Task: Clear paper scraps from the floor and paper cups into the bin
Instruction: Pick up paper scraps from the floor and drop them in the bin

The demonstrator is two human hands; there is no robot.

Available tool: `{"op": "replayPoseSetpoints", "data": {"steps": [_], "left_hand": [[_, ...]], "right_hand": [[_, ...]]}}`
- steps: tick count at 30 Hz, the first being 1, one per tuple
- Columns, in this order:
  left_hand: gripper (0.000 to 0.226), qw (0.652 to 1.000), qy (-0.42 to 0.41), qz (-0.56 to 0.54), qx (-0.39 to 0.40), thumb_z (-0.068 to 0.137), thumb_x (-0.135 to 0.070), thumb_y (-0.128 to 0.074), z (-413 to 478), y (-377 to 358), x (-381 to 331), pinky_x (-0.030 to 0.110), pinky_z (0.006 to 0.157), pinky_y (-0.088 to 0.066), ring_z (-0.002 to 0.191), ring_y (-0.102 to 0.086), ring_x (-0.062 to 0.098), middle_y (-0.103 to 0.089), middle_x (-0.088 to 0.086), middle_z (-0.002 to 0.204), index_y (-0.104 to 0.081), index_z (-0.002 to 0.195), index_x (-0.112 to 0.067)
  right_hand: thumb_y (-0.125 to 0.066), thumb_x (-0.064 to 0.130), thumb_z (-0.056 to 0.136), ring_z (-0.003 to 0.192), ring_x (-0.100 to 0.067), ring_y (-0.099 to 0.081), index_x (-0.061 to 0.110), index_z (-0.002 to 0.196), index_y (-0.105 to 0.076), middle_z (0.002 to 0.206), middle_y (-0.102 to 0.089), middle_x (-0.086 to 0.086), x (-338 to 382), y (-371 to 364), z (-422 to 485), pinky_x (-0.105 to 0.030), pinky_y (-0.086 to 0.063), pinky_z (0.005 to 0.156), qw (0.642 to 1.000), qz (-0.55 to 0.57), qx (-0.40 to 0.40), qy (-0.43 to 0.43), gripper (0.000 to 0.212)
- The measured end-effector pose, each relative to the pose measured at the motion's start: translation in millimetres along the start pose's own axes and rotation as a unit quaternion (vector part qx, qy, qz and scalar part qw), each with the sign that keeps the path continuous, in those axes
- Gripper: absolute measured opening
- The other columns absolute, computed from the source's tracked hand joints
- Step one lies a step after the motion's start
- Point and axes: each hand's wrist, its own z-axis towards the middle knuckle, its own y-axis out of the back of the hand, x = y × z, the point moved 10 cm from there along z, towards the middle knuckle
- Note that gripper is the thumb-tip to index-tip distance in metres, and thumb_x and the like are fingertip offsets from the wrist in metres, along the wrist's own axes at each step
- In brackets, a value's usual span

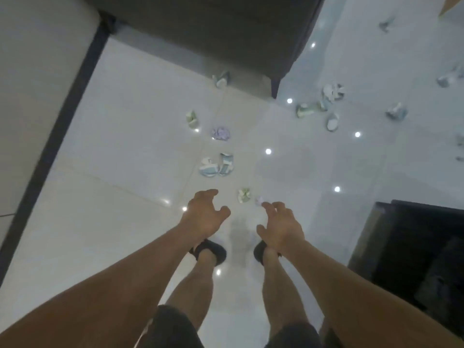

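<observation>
Crumpled paper scraps lie scattered on the white tiled floor. A green scrap (244, 195) and a tiny lilac scrap (258, 200) lie just beyond my right hand (281, 226). Two blue-white crushed pieces (217, 165) sit further ahead, then a purple ball (220, 133) and a green piece (192, 119). My left hand (204, 213) hangs above the floor with fingers loosely curled, holding nothing. My right hand is also empty, its fingertips close to the lilac scrap. A black bin (411, 249) stands at the right.
A dark sofa (213, 33) with a short leg fills the top middle, one scrap (221, 79) at its base. More scraps (324, 106) lie scattered at the upper right. A pale wall with a dark skirting (55, 136) runs along the left. My slippered feet stand below my hands.
</observation>
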Motion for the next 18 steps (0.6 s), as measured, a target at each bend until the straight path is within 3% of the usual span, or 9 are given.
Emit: {"op": "replayPoseSetpoints", "data": {"steps": [6,12,15,18], "left_hand": [[0.064,0.999,0.016,-0.002,0.047,0.088,-0.042,-0.055,132,-116,29,0.039,0.107,-0.036,0.13,-0.042,0.025,-0.035,0.006,0.148,-0.033,0.145,-0.023],[0.06,0.998,0.039,-0.035,0.045,0.088,-0.042,-0.054,221,-203,91,0.027,0.094,-0.033,0.125,-0.045,0.022,-0.039,0.002,0.145,-0.036,0.143,-0.025],[0.06,0.996,0.054,-0.042,0.06,0.089,-0.042,-0.054,239,-235,122,0.027,0.091,-0.035,0.114,-0.049,0.019,-0.039,0.002,0.143,-0.035,0.143,-0.026],[0.06,0.994,0.059,-0.045,0.08,0.09,-0.041,-0.053,250,-255,144,0.026,0.093,-0.032,0.125,-0.044,0.02,-0.039,0.002,0.144,-0.034,0.144,-0.025]], "right_hand": [[-0.05,0.04,0.092,0.123,-0.026,-0.042,0.03,0.147,-0.022,0.148,-0.028,-0.003,-70,-79,131,-0.037,-0.048,0.086,0.999,-0.033,0.007,-0.015,0.063],[-0.055,0.038,0.092,0.12,-0.029,-0.044,0.027,0.145,-0.023,0.143,-0.031,-0.006,-93,-159,251,-0.041,-0.047,0.088,0.998,-0.06,0.008,0.005,0.063],[-0.058,0.029,0.09,0.114,-0.031,-0.048,0.024,0.141,-0.03,0.138,-0.034,-0.008,-97,-190,292,-0.04,-0.048,0.085,0.997,-0.074,0.012,0.013,0.059],[-0.054,0.015,0.09,0.102,-0.031,-0.051,0.015,0.135,-0.039,0.129,-0.038,-0.012,-103,-215,309,-0.039,-0.05,0.081,0.998,-0.066,0.004,0.017,0.048]]}}
